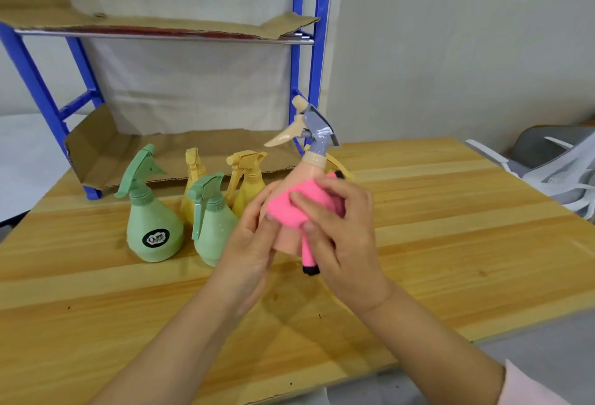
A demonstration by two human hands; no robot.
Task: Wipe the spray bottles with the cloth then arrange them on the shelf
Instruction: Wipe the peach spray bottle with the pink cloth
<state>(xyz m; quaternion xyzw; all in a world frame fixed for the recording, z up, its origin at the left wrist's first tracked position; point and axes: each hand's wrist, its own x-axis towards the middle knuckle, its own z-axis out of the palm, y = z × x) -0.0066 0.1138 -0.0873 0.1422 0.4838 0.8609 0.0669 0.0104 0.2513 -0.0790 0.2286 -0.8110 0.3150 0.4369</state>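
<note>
Grip, left hand [254, 243]: fingers and thumb curled round the lower body of the peach spray bottle [309, 169], holding it clear above the table [450, 211]. The bottle is tilted, and its grey spray head [317, 131] points up and away from the grip, toward the shelf [309, 50].

Grip, right hand [341, 230]: fingers bent over the pink cloth [299, 201], pressing it against the bottle's side just above the left hand's thumb. The thumb pins the cloth from below. One end of the cloth, with a black edge, hangs down below the two hands, beside the right palm.

Hands sit close together on the same bottle, nearly touching at the fingertips.

Left of the grip, standing upright on the table: a labelled green bottle [151, 227] furthest out, and a second green bottle [212, 224] just beside the left hand, partly behind it. Beyond these, two yellow bottles [193, 179] [249, 185] stand near the cardboard [193, 150] lining the lower shelf level.

Far right of the grip, past the table edge: a grey and white chair [553, 166].
</note>
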